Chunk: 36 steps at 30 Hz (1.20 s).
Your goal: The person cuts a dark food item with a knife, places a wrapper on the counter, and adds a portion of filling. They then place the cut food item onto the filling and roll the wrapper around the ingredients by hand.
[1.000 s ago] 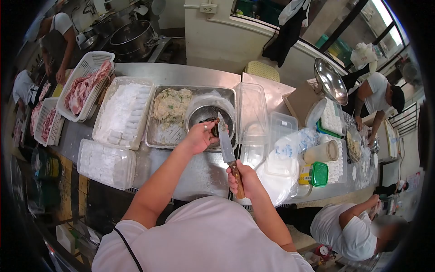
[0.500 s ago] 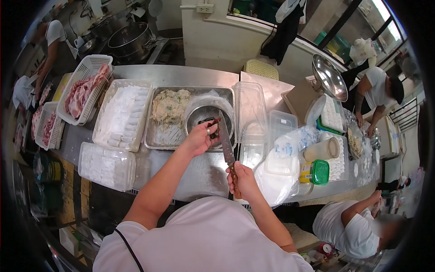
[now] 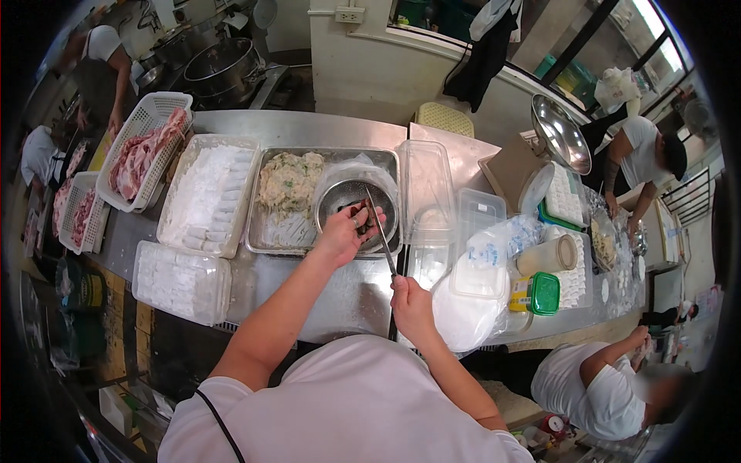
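My left hand [image 3: 349, 234] is over the near side of a round metal bowl [image 3: 328, 202], its fingers closed on small dark brown pieces [image 3: 360, 219]. A ring is on one finger. My right hand [image 3: 413, 307] grips the handle of a long knife [image 3: 382, 241], whose blade points up and away, with its tip over the bowl beside my left fingertips. The bowl sits on clear plastic in a metal tray [image 3: 261, 245]. A pale mixture with green bits [image 3: 292, 180] lies in the tray's left part.
To the left are a tub of white floured rolls [image 3: 210, 197], a lidded tub [image 3: 182, 284] and a white basket of raw meat [image 3: 147, 158]. To the right stand clear containers [image 3: 428, 177] and a green-lidded tub [image 3: 545, 293]. Other people work at both sides.
The knife has turned so that its blade shows narrower, and my right hand has shifted slightly right. My left hand has rotated a little. At the far left, a person has moved.
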Motion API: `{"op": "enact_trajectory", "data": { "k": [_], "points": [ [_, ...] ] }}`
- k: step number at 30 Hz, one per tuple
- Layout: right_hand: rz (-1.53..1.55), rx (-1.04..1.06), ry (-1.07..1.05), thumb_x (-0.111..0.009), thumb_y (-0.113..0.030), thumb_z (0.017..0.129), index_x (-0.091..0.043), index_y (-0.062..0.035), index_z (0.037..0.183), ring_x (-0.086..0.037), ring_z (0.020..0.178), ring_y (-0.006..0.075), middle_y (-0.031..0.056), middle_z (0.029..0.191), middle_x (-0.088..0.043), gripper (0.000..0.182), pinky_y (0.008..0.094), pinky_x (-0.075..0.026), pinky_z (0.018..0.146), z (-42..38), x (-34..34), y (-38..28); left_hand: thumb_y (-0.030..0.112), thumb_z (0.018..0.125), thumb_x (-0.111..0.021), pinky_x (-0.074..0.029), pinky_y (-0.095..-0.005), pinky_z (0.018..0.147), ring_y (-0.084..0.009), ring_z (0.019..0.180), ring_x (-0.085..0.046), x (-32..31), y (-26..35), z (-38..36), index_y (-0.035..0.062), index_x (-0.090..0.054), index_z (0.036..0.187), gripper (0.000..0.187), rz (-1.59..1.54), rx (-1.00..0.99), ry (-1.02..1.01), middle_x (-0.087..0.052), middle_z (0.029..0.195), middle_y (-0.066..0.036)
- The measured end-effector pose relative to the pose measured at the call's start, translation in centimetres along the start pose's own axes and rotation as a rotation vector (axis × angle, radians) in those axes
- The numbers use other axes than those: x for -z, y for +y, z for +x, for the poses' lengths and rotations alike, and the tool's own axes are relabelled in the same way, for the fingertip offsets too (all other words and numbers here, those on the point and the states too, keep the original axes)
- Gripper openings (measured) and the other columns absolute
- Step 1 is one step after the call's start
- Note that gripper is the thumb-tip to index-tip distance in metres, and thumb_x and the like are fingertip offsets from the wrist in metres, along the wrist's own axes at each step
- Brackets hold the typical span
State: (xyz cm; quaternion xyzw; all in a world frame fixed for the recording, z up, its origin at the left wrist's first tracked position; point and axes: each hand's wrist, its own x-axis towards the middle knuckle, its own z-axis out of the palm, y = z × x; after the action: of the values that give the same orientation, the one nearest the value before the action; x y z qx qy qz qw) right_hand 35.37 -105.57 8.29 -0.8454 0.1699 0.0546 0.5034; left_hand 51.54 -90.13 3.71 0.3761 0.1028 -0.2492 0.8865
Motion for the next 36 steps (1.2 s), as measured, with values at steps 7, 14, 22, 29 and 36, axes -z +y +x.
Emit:
{"op": "enact_trajectory", "data": {
  "k": [7,14,22,29,36],
  "points": [
    [-0.066,0.07,0.056,-0.05,-0.032,0.109,-0.06,0.0044,0.085,-0.061,0.066,0.0503,0.0299,0.07,-0.061,0.045,0.0523,-0.047,0.061,0.4,-0.4,0.4,0.015,0.105,-0.059,-0.059,-0.0403,0.098,-0.0268,0.115,-0.068,-0.9,-0.6,-0.2,0.003,-0.06,0.122,0.021,0.029,-0.002,0.022,-0.069,0.122,-0.013],
    [-0.145,0.112,0.078,-0.047,-0.036,0.11,-0.064,0.0042,0.089,-0.063,0.06,0.0373,0.0208,0.063,-0.061,0.049,0.0458,-0.048,0.059,0.8,-0.7,1.6,0.014,0.106,-0.058,-0.059,-0.0417,0.098,-0.028,0.114,-0.069,-1.5,-1.2,-0.3,0.0008,-0.061,0.122,0.021,0.003,0.002,0.049,-0.07,0.12,-0.013],
    [-0.228,0.104,0.068,-0.046,-0.032,0.11,-0.06,0.004,0.09,-0.063,0.076,0.0543,0.0327,0.077,-0.064,0.044,0.058,-0.048,0.067,0.9,-0.8,1.4,0.014,0.108,-0.054,-0.058,-0.0402,0.1,-0.0249,0.113,-0.067,-1.9,-1.3,-0.7,-0.0031,-0.06,0.125,0.025,0.009,0.0,0.016,-0.068,0.12,-0.012],
    [-0.447,0.171,0.158,-0.047,-0.033,0.109,-0.06,0.0033,0.099,-0.066,0.079,0.0519,0.031,0.081,-0.068,0.04,0.0586,-0.051,0.072,1.5,-1.0,1.1,0.014,0.109,-0.052,-0.059,-0.0394,0.095,-0.0198,0.106,-0.068,-0.6,-1.7,-0.1,-0.0006,-0.061,0.125,0.024,0.131,-0.015,0.058,-0.068,0.12,-0.009],
    [-0.3,0.113,0.073,-0.049,-0.037,0.109,-0.06,0.0023,0.102,-0.066,0.066,0.0407,0.02,0.075,-0.067,0.042,0.0488,-0.054,0.062,3.0,-0.2,2.5,0.018,0.107,-0.057,-0.056,-0.0424,0.098,-0.0214,0.103,-0.069,0.3,-0.9,0.2,0.0023,-0.06,0.125,0.024,0.021,-0.019,0.094,-0.07,0.11,-0.006]
  ]
}}
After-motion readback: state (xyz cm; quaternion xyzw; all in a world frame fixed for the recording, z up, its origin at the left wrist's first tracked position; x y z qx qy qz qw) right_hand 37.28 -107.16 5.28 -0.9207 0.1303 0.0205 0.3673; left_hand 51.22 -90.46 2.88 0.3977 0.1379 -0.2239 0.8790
